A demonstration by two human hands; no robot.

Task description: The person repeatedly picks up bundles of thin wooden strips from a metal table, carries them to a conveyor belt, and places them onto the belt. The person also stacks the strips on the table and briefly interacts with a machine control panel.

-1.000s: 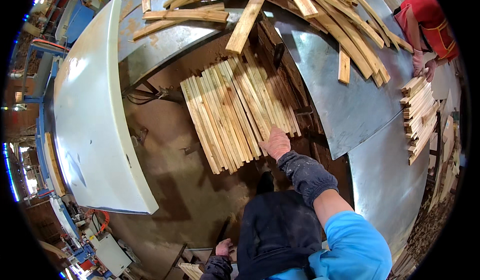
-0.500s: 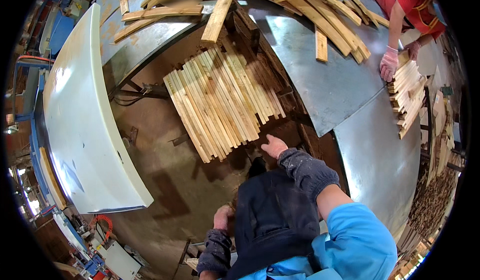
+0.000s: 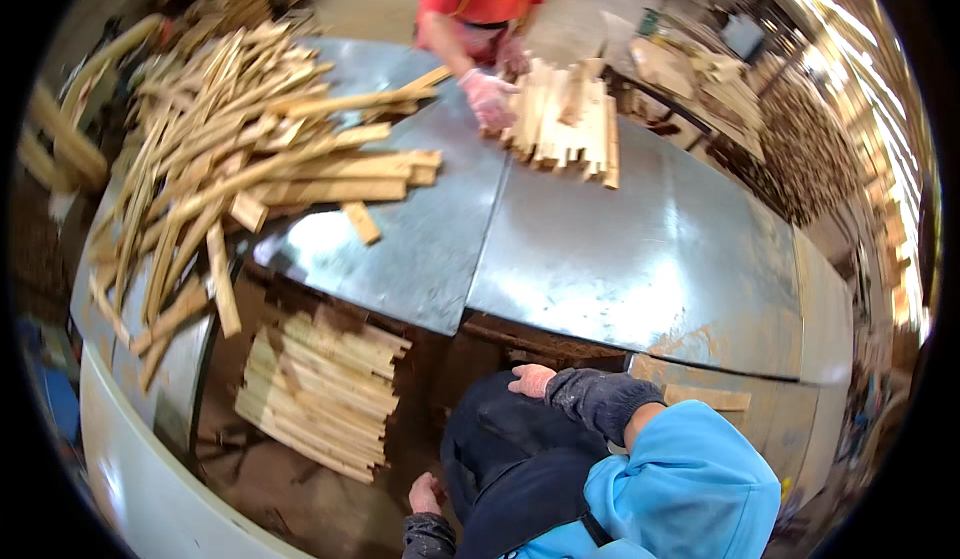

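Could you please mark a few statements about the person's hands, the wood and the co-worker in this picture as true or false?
1. The right hand grips a wooden slat. False: it holds nothing and rests open on the person's dark trouser leg.
2. The left hand is empty. True.
3. A flat stack of slats lies below the metal table, left of the person's knees. True.
4. The co-worker's gloved hand rests on the loose pile of long sticks. False: it touches the small bundle of short boards at the table's far edge.
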